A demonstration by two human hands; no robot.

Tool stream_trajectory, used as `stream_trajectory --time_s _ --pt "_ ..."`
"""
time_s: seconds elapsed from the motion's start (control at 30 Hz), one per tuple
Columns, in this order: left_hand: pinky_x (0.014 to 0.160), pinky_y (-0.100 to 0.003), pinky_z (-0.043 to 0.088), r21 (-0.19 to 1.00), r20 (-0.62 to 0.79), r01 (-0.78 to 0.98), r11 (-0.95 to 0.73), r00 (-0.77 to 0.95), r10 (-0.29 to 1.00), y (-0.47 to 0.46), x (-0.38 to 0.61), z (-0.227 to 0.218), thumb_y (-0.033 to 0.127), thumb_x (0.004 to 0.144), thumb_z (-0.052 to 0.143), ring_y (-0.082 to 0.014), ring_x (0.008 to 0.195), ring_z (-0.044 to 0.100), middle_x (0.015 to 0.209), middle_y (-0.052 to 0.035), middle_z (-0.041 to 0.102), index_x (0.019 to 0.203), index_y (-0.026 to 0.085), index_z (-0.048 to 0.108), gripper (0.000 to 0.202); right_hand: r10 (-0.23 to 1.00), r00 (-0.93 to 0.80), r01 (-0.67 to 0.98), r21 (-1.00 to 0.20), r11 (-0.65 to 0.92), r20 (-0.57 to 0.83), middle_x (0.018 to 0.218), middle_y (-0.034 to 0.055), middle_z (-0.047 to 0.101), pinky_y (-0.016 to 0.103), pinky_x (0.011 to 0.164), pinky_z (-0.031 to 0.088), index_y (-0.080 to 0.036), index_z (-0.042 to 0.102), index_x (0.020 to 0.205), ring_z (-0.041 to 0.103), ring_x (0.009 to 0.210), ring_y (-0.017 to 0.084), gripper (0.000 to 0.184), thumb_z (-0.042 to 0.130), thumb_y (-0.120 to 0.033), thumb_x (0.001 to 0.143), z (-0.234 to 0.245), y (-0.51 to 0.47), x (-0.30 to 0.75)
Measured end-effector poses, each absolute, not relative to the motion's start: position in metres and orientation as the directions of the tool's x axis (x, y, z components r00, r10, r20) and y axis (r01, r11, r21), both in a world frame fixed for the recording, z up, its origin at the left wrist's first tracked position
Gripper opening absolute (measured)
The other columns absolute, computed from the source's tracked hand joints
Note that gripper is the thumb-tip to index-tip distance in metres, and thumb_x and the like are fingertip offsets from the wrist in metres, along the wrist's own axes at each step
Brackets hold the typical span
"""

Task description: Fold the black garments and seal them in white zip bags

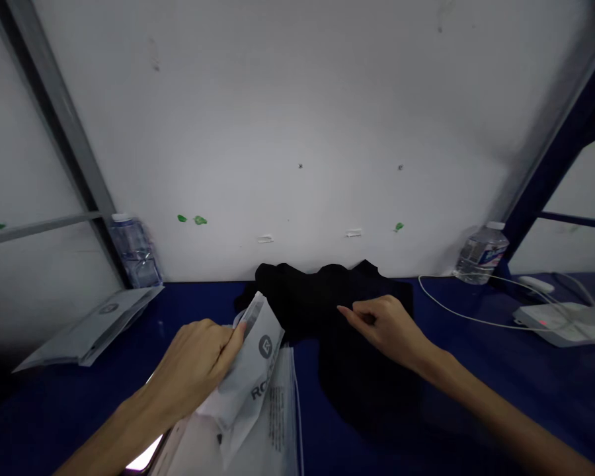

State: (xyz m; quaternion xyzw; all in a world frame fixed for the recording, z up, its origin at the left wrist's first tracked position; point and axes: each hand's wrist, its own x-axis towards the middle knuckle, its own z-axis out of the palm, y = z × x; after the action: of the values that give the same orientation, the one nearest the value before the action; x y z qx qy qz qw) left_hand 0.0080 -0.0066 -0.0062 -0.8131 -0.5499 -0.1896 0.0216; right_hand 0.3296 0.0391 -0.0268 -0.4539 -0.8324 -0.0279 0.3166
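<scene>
My left hand (203, 350) is closed on the upper edge of a frosted white plastic bag (255, 357) with a dark round logo and lettering. The bag hangs tilted over a stack of similar plastic bags (277, 410) on the blue table. A black cloth item (322, 297) lies crumpled at the back of the table, its kind unclear. Just above its right part is my right hand (384, 324), fingers curled in and thumb side pointing left, with nothing visible in it. A lit phone screen (146, 456) shows partly under my left forearm.
More packed bags (99, 324) lie at the left. A clear bottle (136, 251) stands in the left corner, another labelled bottle (482, 253) at the right. A white cable (456, 317) runs to a power strip (560, 324). A white wall (297, 119) closes off the back.
</scene>
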Motion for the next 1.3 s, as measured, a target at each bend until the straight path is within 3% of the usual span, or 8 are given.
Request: stream_trajectory --time_s 0.13,0.27,0.43,0.77,0.9,1.0,1.13,1.3 --pt "0.052 -0.029 0.015 0.160 0.302 0.921 -0.354 0.296 0.906 -0.006 0.009 -0.006 0.046 0.101 0.023 -0.0096 0.042 0.023 0.045 0.0039 0.025 0.047 0.018 0.024 0.060 0.689 -0.509 0.766 -0.094 0.636 0.515 0.087 0.0019 0.069 0.026 0.061 0.043 -0.022 0.068 0.089 0.063 0.070 0.016 0.013 0.070 -0.034 0.086 -0.021 0.050 0.327" --pt "0.055 -0.030 0.015 0.135 0.279 0.937 -0.321 0.275 0.920 -0.006 0.011 -0.008 0.047 0.100 0.022 -0.0105 0.042 0.029 0.045 0.0022 0.032 0.048 0.018 0.026 0.059 0.665 -0.575 0.757 0.001 0.653 0.477 0.114 0.0075 0.068 0.028 0.062 0.047 -0.023 0.068 0.113 0.068 0.088 0.023 0.033 0.075 -0.025 0.081 -0.033 0.067 0.308" --pt "0.055 -0.030 0.015 0.131 0.267 0.939 -0.317 0.274 0.924 -0.004 0.011 -0.011 0.047 0.099 0.021 -0.0108 0.042 0.030 0.046 0.0011 0.035 0.049 0.018 0.027 0.058 0.645 -0.584 0.739 -0.005 0.673 0.492 0.074 -0.0004 0.071 0.025 0.059 0.045 -0.024 0.072 0.078 0.068 0.070 0.018 0.015 0.074 -0.009 0.074 -0.021 0.102 0.296" --pt "0.057 -0.030 0.020 0.183 0.326 0.956 -0.228 0.160 0.932 0.002 0.007 -0.008 0.049 0.098 0.020 -0.0162 0.049 0.048 0.052 -0.0045 0.054 0.050 0.018 0.039 0.061 0.481 -0.112 0.783 -0.221 0.581 0.870 0.074 0.0032 0.065 0.029 0.064 0.051 -0.018 0.065 0.097 0.061 0.065 0.017 0.015 0.054 -0.022 0.088 0.068 0.077 0.340" --pt "0.056 -0.031 0.017 0.194 0.370 0.960 -0.202 0.119 0.921 0.002 0.005 -0.009 0.050 0.096 0.024 -0.0150 0.045 0.042 0.048 -0.0037 0.050 0.048 0.018 0.036 0.059 0.716 -0.538 0.656 -0.313 0.687 0.445 0.052 -0.0050 0.056 0.023 0.047 0.042 -0.020 0.066 0.077 0.052 0.046 0.011 0.009 0.059 -0.014 0.077 0.070 0.029 0.354" --pt "0.056 -0.031 0.016 0.216 0.379 0.955 -0.203 0.109 0.919 0.004 0.005 -0.010 0.051 0.096 0.026 -0.0143 0.044 0.039 0.047 -0.0024 0.047 0.048 0.018 0.034 0.059 0.747 -0.651 0.660 -0.387 0.644 0.135 0.055 -0.0039 0.061 0.021 0.043 0.036 -0.020 0.067 0.071 0.052 0.046 0.010 0.013 0.059 -0.018 0.081 0.051 0.009 0.344" --pt "0.055 -0.030 0.016 0.235 0.395 0.951 -0.199 0.094 0.914 0.009 0.004 -0.011 0.053 0.096 0.028 -0.0138 0.044 0.036 0.045 -0.0006 0.042 0.047 0.018 0.032 0.060 0.774 -0.622 0.718 -0.309 0.624 0.118 0.056 -0.0023 0.064 0.023 0.050 0.039 -0.019 0.067 0.069 0.059 0.051 0.013 0.032 0.078 -0.049 0.073 0.006 0.012 0.319" --pt "0.053 -0.030 0.017 0.277 0.444 0.942 -0.190 0.049 0.894 0.016 -0.002 -0.007 0.055 0.096 0.028 -0.0136 0.042 0.034 0.043 0.0008 0.036 0.045 0.020 0.029 0.062 0.770 -0.591 0.714 -0.287 0.638 0.241 0.054 -0.0070 0.058 0.020 0.047 0.033 -0.020 0.056 0.071 0.051 0.047 0.008 0.020 0.073 -0.025 0.078 -0.026 0.023 0.313"
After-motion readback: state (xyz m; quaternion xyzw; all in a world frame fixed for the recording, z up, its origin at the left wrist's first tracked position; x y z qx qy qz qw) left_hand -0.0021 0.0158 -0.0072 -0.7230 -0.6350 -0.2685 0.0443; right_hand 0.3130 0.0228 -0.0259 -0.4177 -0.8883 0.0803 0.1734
